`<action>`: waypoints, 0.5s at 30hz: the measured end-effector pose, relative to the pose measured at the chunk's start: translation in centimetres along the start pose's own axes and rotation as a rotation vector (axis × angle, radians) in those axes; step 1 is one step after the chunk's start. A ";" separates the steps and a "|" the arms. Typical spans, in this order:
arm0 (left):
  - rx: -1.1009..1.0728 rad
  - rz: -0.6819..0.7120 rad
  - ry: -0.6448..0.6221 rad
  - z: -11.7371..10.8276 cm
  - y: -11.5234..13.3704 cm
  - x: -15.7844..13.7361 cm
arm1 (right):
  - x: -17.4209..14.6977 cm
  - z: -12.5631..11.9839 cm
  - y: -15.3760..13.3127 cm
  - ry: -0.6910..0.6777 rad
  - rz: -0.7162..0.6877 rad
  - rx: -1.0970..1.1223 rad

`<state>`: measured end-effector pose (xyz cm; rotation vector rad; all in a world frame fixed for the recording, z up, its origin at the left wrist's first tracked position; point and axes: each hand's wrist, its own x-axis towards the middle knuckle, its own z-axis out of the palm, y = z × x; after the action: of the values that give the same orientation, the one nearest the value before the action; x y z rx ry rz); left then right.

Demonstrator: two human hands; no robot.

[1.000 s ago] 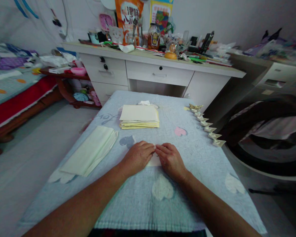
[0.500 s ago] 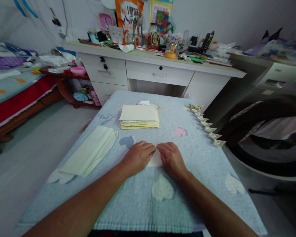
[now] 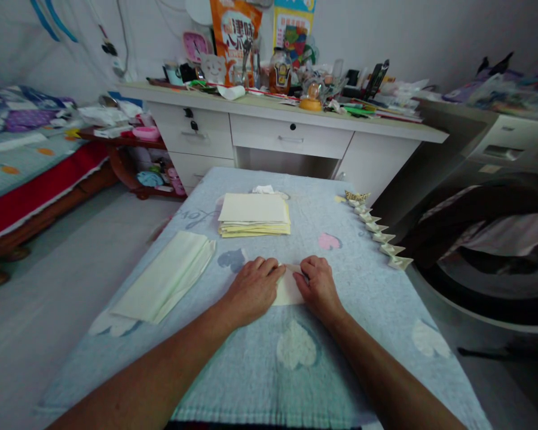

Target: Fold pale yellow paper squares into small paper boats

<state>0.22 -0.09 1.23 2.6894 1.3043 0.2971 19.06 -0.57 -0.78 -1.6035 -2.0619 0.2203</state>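
A small cream sheet of paper lies on the cloth-covered table between my hands, its far edge folded over in a narrow strip. My left hand is closed at the paper's left side, fingertips pressing near the fold. At the right end of that fold, my right hand pinches the paper between thumb and curled fingers. Both hands hide the paper's sides. Beyond them sits a stack of cream and yellow paper. To the left lies a folded pale-green bundle of paper.
Several folded paper boats stand in a row along the right edge of the table. A white desk crowded with jars and packets is behind it. A front-loading washing machine stands right, a bed left.
My right hand has shifted slightly right along the paper's far edge, its thumb now showing. More of the sheet is visible between my hands. The whole view has tilted slightly.
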 end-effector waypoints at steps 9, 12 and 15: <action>0.029 0.018 0.007 0.0 0.0 0.1 | 0.3 0.4 -0.2 -0.013 0.042 -0.085; 0.024 0.026 0.006 -0.1 -0.1 0.1 | 0.3 0.4 -0.3 -0.020 0.020 -0.075; -0.001 0.039 0.007 -0.3 -0.1 0.1 | 0.2 0.4 -0.3 0.002 -0.038 -0.063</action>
<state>0.16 0.11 1.48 2.7181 1.2547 0.3119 18.54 -0.38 -0.88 -1.5990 -2.1152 0.1412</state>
